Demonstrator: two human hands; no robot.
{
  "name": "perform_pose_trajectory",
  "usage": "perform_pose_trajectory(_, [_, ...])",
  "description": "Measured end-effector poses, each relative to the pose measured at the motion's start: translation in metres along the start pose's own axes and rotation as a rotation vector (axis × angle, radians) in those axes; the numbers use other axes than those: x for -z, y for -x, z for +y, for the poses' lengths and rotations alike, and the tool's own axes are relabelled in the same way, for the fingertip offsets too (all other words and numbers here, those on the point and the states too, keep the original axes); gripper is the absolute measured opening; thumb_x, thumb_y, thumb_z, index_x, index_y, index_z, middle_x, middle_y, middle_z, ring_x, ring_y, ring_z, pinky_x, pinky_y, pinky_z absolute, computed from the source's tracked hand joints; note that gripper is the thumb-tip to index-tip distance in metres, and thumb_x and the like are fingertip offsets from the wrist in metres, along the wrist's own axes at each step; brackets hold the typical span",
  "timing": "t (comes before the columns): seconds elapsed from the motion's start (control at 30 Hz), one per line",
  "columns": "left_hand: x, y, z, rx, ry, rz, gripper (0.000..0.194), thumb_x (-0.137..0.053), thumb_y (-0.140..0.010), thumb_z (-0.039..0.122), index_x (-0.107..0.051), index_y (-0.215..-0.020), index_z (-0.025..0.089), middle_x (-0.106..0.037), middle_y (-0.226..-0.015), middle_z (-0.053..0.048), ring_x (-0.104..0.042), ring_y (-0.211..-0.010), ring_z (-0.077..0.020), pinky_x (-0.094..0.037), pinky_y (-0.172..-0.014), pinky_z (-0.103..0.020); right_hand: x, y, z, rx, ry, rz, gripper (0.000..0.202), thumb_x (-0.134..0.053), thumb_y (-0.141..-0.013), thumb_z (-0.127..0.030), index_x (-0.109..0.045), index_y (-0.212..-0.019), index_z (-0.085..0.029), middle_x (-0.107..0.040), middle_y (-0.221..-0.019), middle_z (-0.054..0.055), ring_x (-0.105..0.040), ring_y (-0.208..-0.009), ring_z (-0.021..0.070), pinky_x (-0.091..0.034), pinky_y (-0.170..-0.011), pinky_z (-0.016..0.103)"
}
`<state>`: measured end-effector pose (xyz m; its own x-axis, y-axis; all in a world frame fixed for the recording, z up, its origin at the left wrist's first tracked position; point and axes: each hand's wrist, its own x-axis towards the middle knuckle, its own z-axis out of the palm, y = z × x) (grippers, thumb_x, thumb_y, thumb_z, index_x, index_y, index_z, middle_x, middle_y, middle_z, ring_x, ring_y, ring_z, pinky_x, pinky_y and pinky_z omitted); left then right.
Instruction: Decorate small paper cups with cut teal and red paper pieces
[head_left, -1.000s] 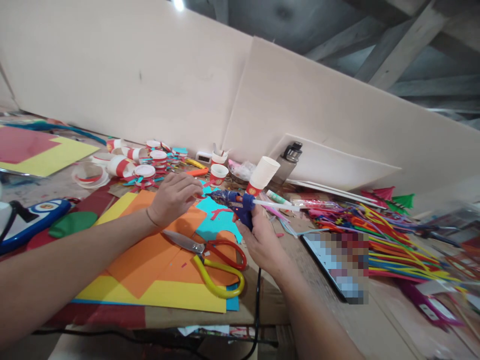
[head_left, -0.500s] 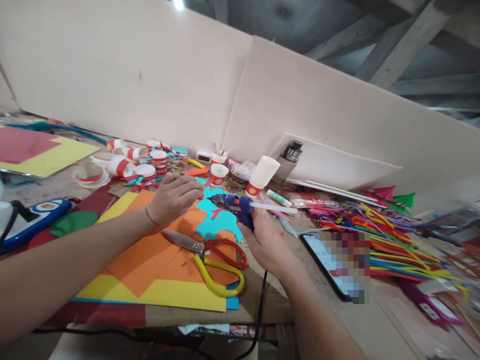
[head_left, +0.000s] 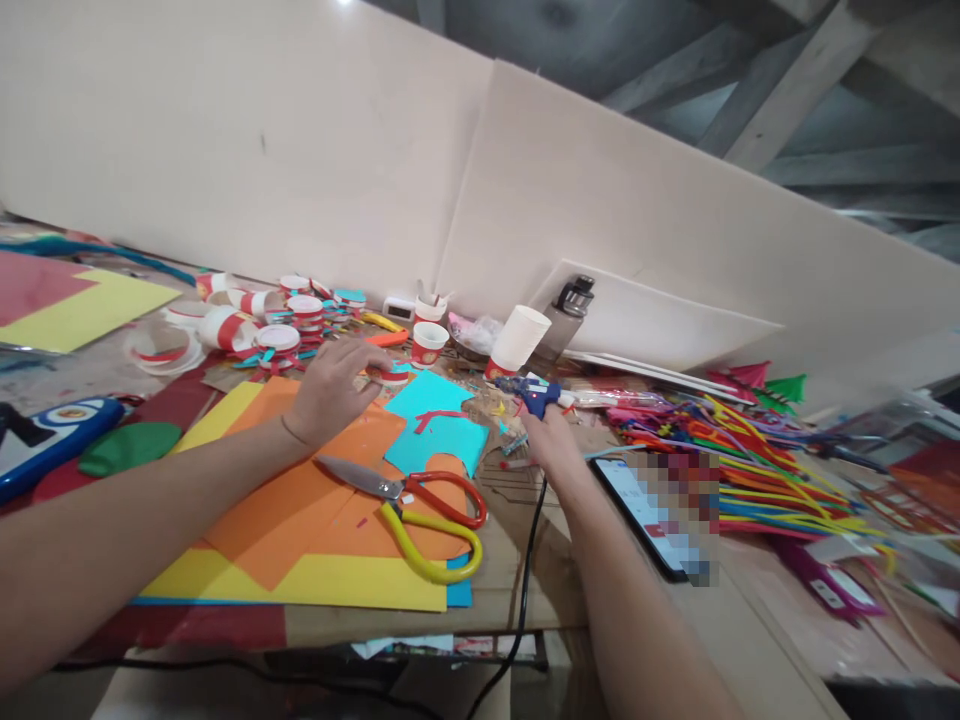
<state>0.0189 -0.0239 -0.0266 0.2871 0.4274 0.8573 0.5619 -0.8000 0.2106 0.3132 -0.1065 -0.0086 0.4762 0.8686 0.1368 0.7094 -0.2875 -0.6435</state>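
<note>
My right hand (head_left: 553, 440) grips a blue hot glue gun (head_left: 531, 395), which points left beside the stacked paper cups (head_left: 517, 345). My left hand (head_left: 334, 385) is closed on a cut paper cup piece (head_left: 388, 376), red and white with a bit of turquoise at its top; the fingers partly hide it. Below the hands lie scissors (head_left: 397, 490) with one red and one yellow handle, resting on orange paper (head_left: 277, 530). Turquoise paper (head_left: 450, 440) with red strips (head_left: 435, 417) on it lies between my hands.
Finished-looking cup pieces (head_left: 277, 340) cluster at the back left. A phone (head_left: 637, 515) and many coloured pipe cleaners (head_left: 765, 470) lie on the right. A bottle (head_left: 566, 318) stands by the white board. The glue gun's black cord (head_left: 529, 560) hangs over the table edge.
My right hand has moved the glue gun away from my left hand, to the right and towards the stacked cups. The cup piece in my left hand now shows more clearly.
</note>
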Motion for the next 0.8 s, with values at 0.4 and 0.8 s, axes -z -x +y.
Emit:
perform_pose_trajectory(0.4, [-0.003,0.003,0.007,-0.012,0.036,-0.044,0.013,-0.055,-0.078,0.011,-0.061,-0.084,0.021,-0.070,-0.094,-0.004,-0.062,-0.094,-0.0217,-0.044,-0.084,-0.036,-0.005,0.003,0.001,0.064,0.457,0.131,0.042,-0.053,-0.086,-0.033,-0.059,-0.114,-0.002,-0.057,-0.118,0.031,-0.056,-0.109,0.0376,-0.042,-0.089,0.046])
perform_pose_trajectory(0.8, [-0.005,0.006,0.006,-0.060,0.051,-0.054,0.015,-0.056,-0.078,0.007,-0.061,-0.085,0.020,-0.070,-0.095,-0.005,-0.060,-0.094,-0.0210,-0.043,-0.085,-0.037,-0.052,-0.007,-0.035,0.537,0.475,-0.138,0.016,-0.064,-0.083,-0.027,-0.073,-0.096,-0.025,-0.064,-0.114,0.007,-0.048,-0.111,0.0273,-0.030,-0.090,0.039])
